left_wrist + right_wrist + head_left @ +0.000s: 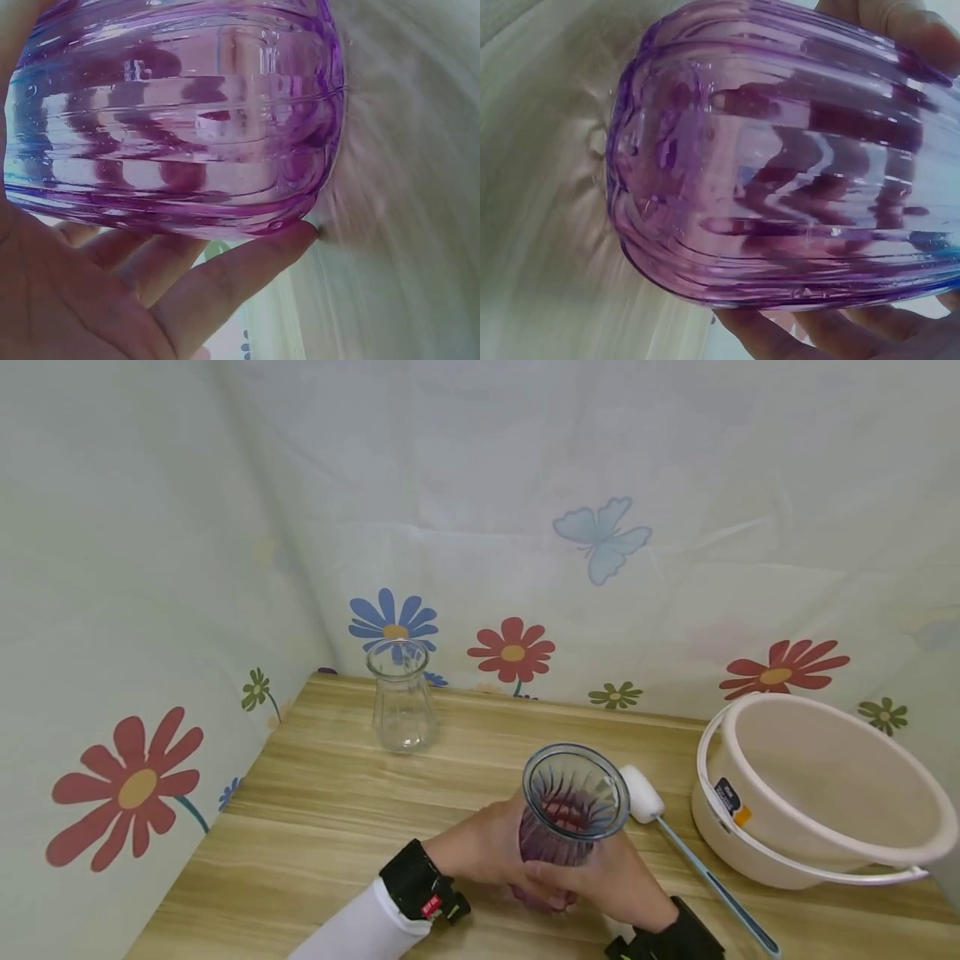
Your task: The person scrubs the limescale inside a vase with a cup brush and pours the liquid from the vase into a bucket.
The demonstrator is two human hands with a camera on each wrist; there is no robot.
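A ribbed glass vase (555, 843), blue at the rim and purple toward the base, is held upright between both hands near the front of the table. The left hand (483, 847) grips its left side, and in the left wrist view the fingers (240, 274) lie along the purple glass. From the right, the right hand (611, 881) holds the vase, its thumb across the near side. Fingers (832, 330) also curl behind the glass in the right wrist view. The base is at or just above the wood; I cannot tell whether it touches.
A clear glass vase (403, 710) stands at the back left of the wooden table (300, 827). Right of the hands lies a sponge brush (693, 852) with a white head and blue handle. Pale pink basins (810, 785), one inside another, sit at the far right. A flowered curtain hangs behind.
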